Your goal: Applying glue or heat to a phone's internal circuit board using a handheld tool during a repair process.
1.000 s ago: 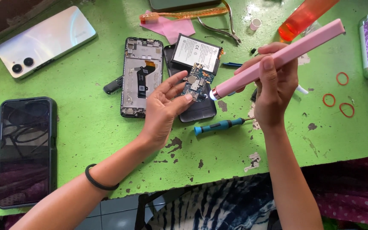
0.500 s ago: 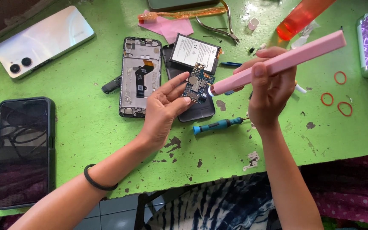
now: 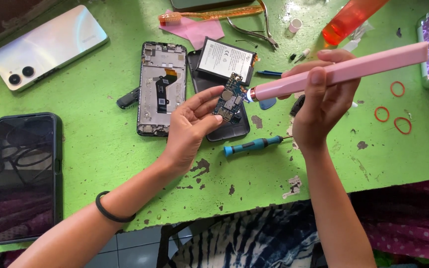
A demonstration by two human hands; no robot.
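Above the green table (image 3: 100,149), left hand (image 3: 189,131) fingers pinch a circuit board (image 3: 229,99); right hand (image 3: 321,106) fingers grip a pink tool (image 3: 343,72).

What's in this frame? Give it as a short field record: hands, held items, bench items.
left hand: fingers pinch a small circuit board, lifted off the table
right hand: grips a long pink tool, tip at the board's right edge
under the board: dark phone shell with a battery lying on it
left of the hands: open phone frame
near right hand: blue screwdriver lying flat
far left: black phone, silver phone
surface: green table, paint chipped
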